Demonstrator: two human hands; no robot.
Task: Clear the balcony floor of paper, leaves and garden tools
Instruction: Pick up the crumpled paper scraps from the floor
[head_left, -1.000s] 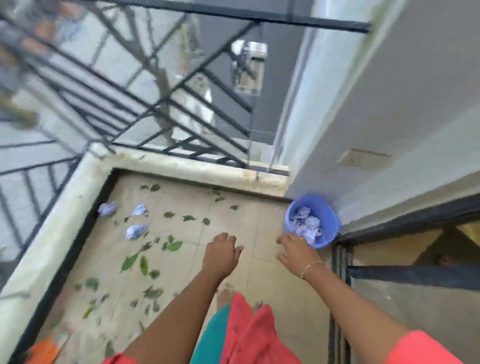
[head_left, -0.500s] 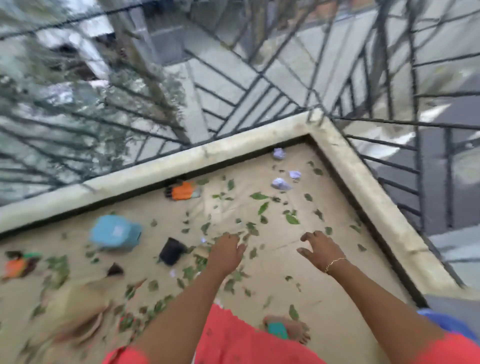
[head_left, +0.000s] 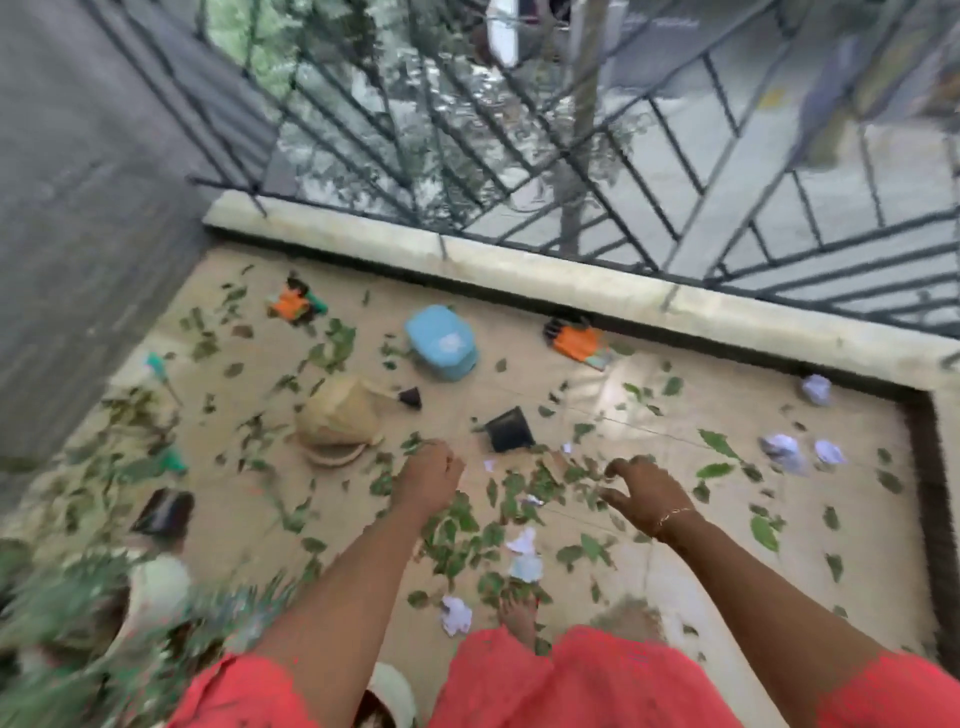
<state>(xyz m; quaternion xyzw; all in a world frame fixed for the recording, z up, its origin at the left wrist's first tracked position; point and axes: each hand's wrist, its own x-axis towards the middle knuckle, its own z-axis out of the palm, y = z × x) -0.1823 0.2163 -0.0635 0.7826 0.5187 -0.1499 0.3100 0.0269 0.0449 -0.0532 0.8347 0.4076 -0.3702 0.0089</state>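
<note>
Green leaves lie scattered over the tan balcony floor. Crumpled paper balls sit at the right, one near the curb, and torn scraps lie near my feet. Orange garden gloves lie near the curb and at the far left. A green-handled tool lies by the left wall. My left hand hangs above the leaves, fingers curled, holding nothing. My right hand hovers with loosely spread fingers, empty.
A blue tub stands upside down near the curb. A tan woven basket lies tipped over. Small black pots lie on the floor. Potted greenery crowds the lower left. A railing and curb bound the far side.
The view has swung left across the balcony, bringing the left wall, basket and plants into sight. Both hands stay stretched out in front, empty, as before.
</note>
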